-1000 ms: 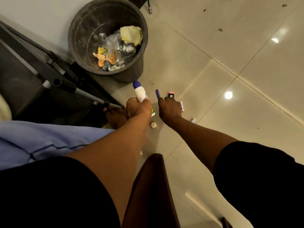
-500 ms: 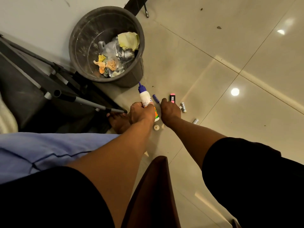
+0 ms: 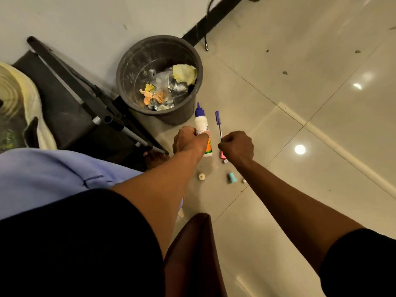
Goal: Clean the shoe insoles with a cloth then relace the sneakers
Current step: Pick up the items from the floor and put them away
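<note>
While gripped, bottle (image 3: 202, 124) label unreadable.

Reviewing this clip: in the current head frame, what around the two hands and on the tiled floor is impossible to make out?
Head view only:
- Label text on the white glue bottle with blue cap: too small, partly covered by the left hand.
- Lower end of the blue pen: hidden in the right hand.
- Pink object: mostly hidden under that hand.
- Small teal piece and small white round cap: too small to identify.
- Sneakers, insoles, cloth: not identifiable.
</note>
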`<action>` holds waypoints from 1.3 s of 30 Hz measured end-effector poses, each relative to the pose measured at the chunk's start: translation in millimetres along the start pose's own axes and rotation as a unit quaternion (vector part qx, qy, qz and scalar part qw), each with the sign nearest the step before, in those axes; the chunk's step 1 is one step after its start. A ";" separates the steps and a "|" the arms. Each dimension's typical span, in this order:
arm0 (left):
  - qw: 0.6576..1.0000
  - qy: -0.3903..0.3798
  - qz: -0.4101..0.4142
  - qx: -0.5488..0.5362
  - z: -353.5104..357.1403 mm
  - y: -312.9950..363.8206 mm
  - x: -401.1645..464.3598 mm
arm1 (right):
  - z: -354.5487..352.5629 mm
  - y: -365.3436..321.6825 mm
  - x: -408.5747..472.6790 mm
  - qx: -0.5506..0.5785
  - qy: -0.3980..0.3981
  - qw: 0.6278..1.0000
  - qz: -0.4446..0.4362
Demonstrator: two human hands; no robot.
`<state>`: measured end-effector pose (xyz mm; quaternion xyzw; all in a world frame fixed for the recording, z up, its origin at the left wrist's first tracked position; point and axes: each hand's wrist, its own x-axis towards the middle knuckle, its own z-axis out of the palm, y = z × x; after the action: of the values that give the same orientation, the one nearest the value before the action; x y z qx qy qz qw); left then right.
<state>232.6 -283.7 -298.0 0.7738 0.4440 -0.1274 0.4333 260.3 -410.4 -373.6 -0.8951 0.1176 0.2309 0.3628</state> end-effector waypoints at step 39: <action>0.845 0.279 0.110 -0.442 -549.9 -172.0 -266.5 | 33.7 -441.0 -455.1 0.003 -0.247 0.787 -0.566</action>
<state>-160.6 33.2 86.7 0.5470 0.4680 0.3522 0.5981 22.1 -54.4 94.5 -0.7131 -0.5025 0.1969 0.4475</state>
